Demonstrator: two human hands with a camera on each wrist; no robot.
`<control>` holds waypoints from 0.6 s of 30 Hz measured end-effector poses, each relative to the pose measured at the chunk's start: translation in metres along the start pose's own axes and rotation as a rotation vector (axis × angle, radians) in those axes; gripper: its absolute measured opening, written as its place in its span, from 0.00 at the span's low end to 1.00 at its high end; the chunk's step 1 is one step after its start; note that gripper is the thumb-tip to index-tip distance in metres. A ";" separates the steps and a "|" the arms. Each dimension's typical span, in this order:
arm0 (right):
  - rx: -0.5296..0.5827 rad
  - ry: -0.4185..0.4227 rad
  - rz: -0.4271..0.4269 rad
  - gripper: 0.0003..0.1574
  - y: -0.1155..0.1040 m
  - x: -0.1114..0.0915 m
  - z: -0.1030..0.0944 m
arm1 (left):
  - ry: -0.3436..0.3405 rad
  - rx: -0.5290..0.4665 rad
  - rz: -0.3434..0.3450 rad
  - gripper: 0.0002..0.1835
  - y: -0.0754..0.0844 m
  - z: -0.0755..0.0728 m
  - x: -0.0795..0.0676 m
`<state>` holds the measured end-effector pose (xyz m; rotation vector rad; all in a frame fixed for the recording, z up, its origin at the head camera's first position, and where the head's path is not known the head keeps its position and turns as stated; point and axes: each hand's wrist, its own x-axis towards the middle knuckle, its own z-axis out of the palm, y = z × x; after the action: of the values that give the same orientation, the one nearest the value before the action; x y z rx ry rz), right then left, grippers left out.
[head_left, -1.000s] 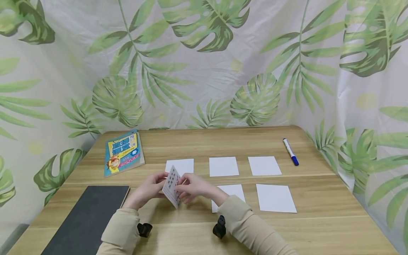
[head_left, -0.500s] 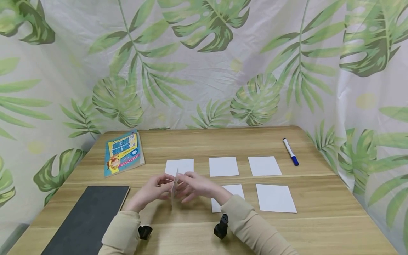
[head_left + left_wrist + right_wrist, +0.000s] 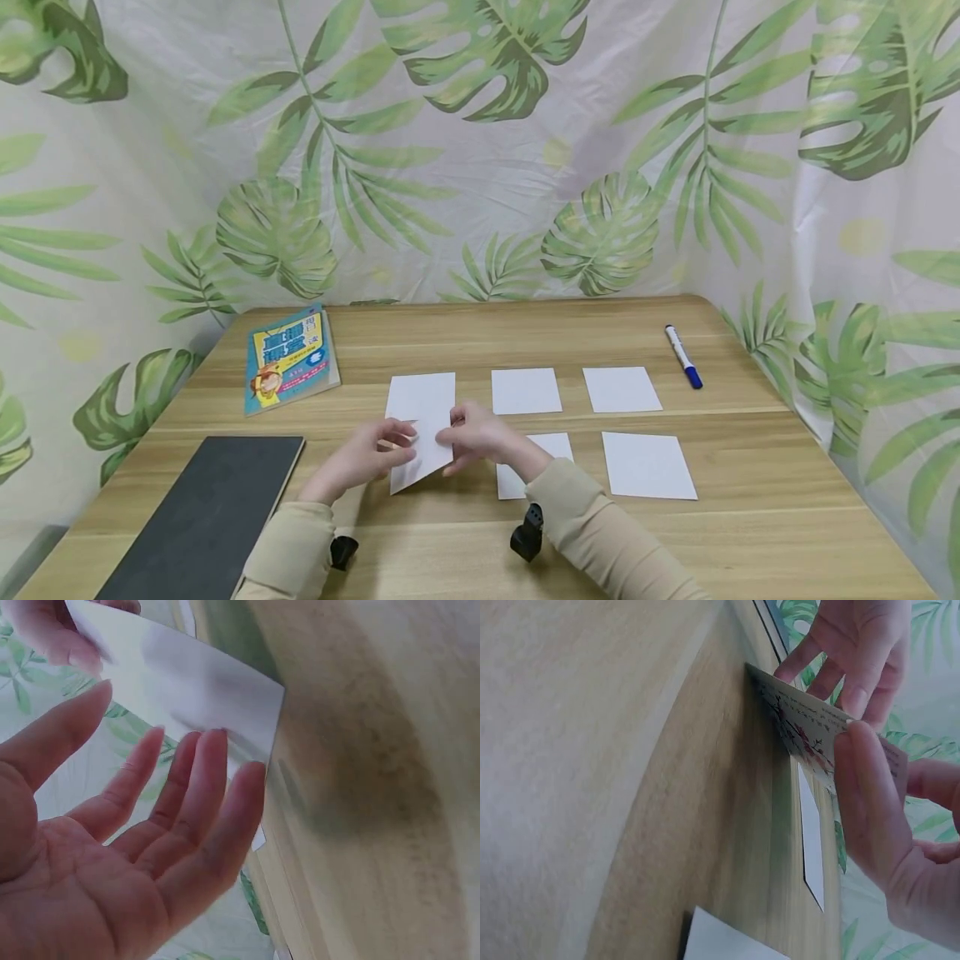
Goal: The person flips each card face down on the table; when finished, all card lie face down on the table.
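My right hand (image 3: pixel 480 435) pinches a card (image 3: pixel 429 448) near its right edge, thumb on the white face. The card is tilted just above the wooden table, its white side up toward the head view. In the right wrist view, the underside of this card (image 3: pixel 799 720) shows small printed characters and a reddish picture. My left hand (image 3: pixel 367 457) is at the card's left side, its fingers spread and slightly bent. The left wrist view has the left fingers (image 3: pixel 206 780) close by the card (image 3: pixel 202 664); whether they touch it I cannot tell. Behind lies another white card (image 3: pixel 422 393), partly overlapped in view.
To the right lie several white square cards (image 3: pixel 527 391), one partly hidden by the right wrist. A blue-capped marker (image 3: pixel 683 357) is at the far right. On the left are a colourful book (image 3: pixel 292 360) and a black flat folder-like item (image 3: pixel 206 517).
The card has turned from showing its printed face, through edge-on, to showing its white face. My left fingers have come away from gripping it, while the right hand keeps its pinch.
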<state>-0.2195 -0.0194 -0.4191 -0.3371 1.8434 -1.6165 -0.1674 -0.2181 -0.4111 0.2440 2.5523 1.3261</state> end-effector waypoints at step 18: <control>-0.649 0.063 0.065 0.16 -0.003 -0.006 -0.002 | 0.036 0.350 -0.130 0.27 0.003 0.007 -0.002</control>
<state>-0.2162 -0.0148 -0.4146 -0.4975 2.3683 -0.9545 -0.1634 -0.2115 -0.4127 0.1157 2.7653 0.8408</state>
